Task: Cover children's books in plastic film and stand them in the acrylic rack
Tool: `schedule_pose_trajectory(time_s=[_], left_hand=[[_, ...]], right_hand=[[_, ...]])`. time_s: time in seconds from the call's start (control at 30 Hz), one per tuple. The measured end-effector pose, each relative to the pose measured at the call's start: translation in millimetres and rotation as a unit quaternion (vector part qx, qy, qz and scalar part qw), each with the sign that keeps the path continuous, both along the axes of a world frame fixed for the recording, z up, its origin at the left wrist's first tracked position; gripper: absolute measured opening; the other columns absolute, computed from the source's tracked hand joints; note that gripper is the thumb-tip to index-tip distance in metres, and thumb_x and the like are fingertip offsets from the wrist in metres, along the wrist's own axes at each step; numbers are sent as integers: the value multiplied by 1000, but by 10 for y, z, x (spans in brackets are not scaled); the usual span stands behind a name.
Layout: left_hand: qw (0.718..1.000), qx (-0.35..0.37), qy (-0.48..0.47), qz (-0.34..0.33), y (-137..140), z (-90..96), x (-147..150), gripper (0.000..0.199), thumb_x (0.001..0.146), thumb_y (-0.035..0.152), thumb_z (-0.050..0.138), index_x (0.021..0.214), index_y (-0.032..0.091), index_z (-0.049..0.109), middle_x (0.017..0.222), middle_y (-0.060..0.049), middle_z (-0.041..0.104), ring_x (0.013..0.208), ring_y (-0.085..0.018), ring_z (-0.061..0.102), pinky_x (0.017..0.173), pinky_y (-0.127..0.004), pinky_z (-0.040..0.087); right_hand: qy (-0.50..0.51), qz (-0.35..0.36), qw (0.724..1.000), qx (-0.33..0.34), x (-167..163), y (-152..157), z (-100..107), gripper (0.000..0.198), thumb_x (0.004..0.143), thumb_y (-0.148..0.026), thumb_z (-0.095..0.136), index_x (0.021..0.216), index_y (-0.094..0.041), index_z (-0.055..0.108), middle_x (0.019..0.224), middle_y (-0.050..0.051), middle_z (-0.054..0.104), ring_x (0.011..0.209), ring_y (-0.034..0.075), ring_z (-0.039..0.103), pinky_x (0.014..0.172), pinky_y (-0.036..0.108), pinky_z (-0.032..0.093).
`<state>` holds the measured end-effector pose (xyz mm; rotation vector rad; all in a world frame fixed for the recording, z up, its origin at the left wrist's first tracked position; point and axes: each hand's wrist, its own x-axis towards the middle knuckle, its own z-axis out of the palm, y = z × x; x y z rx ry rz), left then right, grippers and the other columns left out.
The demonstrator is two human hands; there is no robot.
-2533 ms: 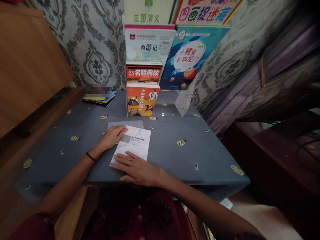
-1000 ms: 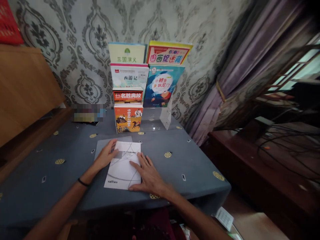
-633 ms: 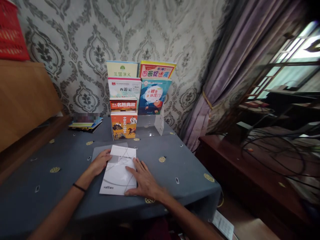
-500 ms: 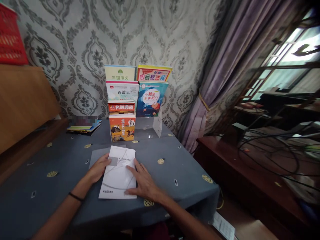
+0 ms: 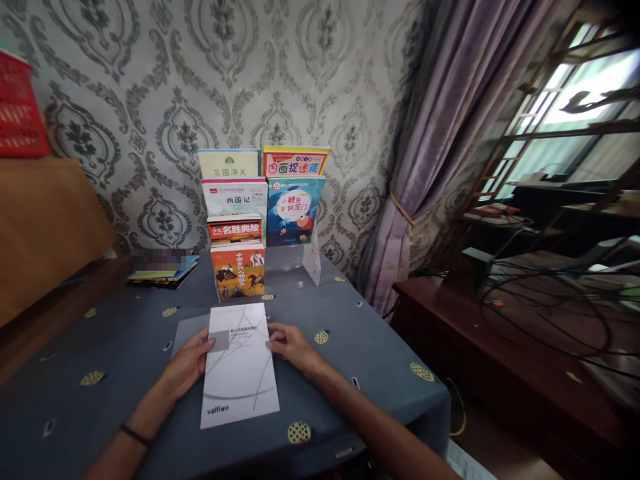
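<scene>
A white booklet (image 5: 243,373) with "valli" printed near its bottom corner is in front of me, cover up. Its left edge is held by my left hand (image 5: 187,360), thumb on the cover and fingers beneath. My right hand (image 5: 295,347) pinches the right edge near the upper half, thumb and forefinger close together. Under the booklet's upper left lies a grey flat sheet (image 5: 186,328), partly covered. Just behind stands a clear stepped book rack (image 5: 293,267), with an orange book (image 5: 239,273) in front and a blue book (image 5: 295,210) at its right.
A small pile of books (image 5: 163,273) lies at the table's back left, beside a wooden cabinet (image 5: 50,233) that carries a red basket (image 5: 23,110). The patterned tablecloth (image 5: 360,347) ends at the right. Beyond it is a dark red desk (image 5: 480,353) with tangled cables.
My right hand has moved off the cover to pinch the booklet's right edge. My left hand keeps its hold on the left edge. The view has tilted slightly upward.
</scene>
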<state>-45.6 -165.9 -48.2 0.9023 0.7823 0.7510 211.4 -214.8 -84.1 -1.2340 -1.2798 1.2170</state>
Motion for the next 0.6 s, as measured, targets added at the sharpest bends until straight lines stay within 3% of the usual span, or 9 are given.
schedule_pose_trajectory(time_s=[0.13,0.27,0.33,0.43,0.6], left_hand=[[997,35,51,-42,18,51,-24,61,67,32,88,122,17,67,104,-11,77,95,-27,74,72,-30,60],[984,81,120,-107,132,149,90,54,71,40,85,117,17,69,96,-10,76,71,-19,69,52,-23,52],[977,101,134,-132,198,212,238,50,74,40,82,116,17,69,98,-11,75,69,-17,66,45,-19,44],[973,125,125,-151,269,297,552,49,75,37,80,117,16,68,103,-12,73,79,-20,67,50,-20,47],[968,180,120,-125,344,382,1120,46,74,31,75,117,17,67,105,-10,71,84,-20,67,68,-31,60]], right_hand=[[78,46,995,-39,55,-18,87,32,64,-37,78,84,-19,60,65,-6,58,54,9,49,47,21,39],[126,44,989,-60,250,-20,164,42,58,-41,85,80,-20,57,73,-4,60,62,11,56,53,23,50],[146,24,988,-55,414,4,195,46,54,-42,89,79,-19,58,74,-4,60,65,11,58,58,25,54],[159,-7,987,-30,701,39,232,48,51,-42,93,76,-19,59,72,-4,58,66,10,58,63,25,56],[140,-80,986,48,1139,50,327,43,55,-42,92,77,-21,61,69,-6,55,64,11,56,69,30,58]])
